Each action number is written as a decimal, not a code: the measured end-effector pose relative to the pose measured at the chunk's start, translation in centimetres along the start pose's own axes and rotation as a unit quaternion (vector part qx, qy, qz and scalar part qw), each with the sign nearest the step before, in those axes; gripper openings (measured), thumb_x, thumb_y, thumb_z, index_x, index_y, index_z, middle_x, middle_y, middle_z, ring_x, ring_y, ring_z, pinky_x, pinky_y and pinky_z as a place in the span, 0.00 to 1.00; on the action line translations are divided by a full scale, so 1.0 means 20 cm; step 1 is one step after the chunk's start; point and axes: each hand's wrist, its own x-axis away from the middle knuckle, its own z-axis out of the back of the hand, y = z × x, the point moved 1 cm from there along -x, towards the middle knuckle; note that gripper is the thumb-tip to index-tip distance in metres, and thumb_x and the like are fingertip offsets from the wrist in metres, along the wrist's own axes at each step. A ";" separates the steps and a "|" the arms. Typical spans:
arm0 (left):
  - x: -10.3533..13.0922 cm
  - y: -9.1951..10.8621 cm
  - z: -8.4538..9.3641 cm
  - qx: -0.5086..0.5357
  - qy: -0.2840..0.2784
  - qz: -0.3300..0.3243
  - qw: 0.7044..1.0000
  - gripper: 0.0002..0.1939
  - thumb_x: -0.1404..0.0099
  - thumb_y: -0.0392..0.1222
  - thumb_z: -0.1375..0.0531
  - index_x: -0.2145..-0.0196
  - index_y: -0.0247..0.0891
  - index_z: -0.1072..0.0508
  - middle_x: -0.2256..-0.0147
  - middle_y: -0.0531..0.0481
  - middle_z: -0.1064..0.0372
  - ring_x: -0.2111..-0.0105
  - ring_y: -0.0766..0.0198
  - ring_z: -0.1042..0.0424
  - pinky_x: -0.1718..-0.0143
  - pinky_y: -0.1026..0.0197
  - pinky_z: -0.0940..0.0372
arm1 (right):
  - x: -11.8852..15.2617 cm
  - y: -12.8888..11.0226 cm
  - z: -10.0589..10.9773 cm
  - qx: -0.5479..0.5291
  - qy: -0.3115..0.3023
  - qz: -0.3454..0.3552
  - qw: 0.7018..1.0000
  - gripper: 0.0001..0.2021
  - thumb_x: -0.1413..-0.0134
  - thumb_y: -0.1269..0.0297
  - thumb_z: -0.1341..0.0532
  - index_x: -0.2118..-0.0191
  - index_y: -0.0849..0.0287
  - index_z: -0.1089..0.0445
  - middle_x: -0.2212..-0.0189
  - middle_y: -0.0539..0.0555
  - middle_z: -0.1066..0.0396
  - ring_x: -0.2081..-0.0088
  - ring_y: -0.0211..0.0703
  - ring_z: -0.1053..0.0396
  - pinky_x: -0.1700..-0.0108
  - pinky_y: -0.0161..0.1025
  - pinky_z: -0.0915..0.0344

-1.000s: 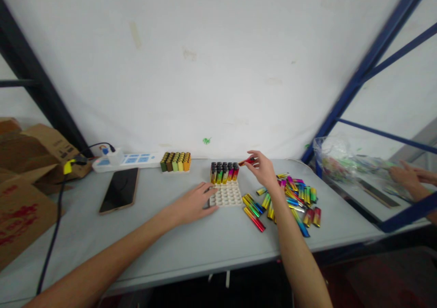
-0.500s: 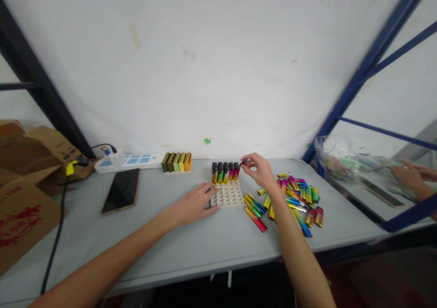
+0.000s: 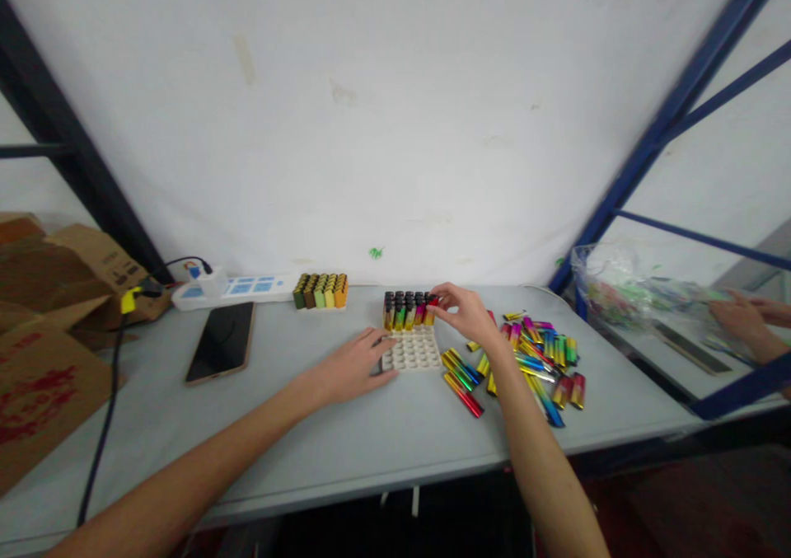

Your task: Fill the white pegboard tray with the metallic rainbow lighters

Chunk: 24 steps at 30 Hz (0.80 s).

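A white tray [image 3: 413, 350] with round holes lies in front of me. Its back rows hold upright shiny tubes [image 3: 409, 311], lighter-like in shape, with black tops and bodies fading from yellow to green or pink. My left hand [image 3: 355, 368] rests against the tray's left edge, fingers spread and holding nothing. At the back right corner, the thumb and fingers of my right hand [image 3: 458, 309] pinch a red-and-yellow tube [image 3: 431, 314] standing at the end of the rows; the fingers partly cover its top. Right of the tray lies a loose pile of metallic gradient tubes [image 3: 535, 352].
A block of green and yellow tubes [image 3: 320, 291] stands at the back. Leftward are a phone [image 3: 221, 342], a power strip [image 3: 259, 288], a black cable [image 3: 111, 401] and cardboard boxes [image 3: 49, 368]. Beyond a blue frame [image 3: 655, 146] are a plastic bag [image 3: 609, 290] and another person's hands [image 3: 741, 319].
My right hand has moved slightly down and left, bringing the red-ended piece from above the back right corner to the row's end. My left hand stays at the tray.
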 end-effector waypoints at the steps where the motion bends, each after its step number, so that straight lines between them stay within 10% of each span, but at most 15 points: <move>1: 0.00 0.00 0.00 0.000 0.000 0.000 1.000 0.23 0.29 0.49 0.40 0.41 0.37 0.32 0.44 0.37 0.33 0.43 0.48 0.33 0.39 0.45 0.36 | 0.00 0.00 -0.01 -0.001 -0.008 0.002 1.000 0.10 0.40 0.60 0.35 0.55 0.57 0.28 0.68 0.51 0.25 0.67 0.40 0.25 0.60 0.39 0.27; 24: 0.00 -0.01 -0.01 0.002 0.005 -0.002 1.000 0.23 0.29 0.50 0.40 0.41 0.38 0.32 0.44 0.38 0.33 0.43 0.48 0.33 0.39 0.46 0.36 | -0.02 0.01 0.00 0.057 0.014 0.005 0.998 0.12 0.35 0.57 0.39 0.53 0.57 0.23 0.60 0.55 0.26 0.66 0.39 0.26 0.61 0.36 0.27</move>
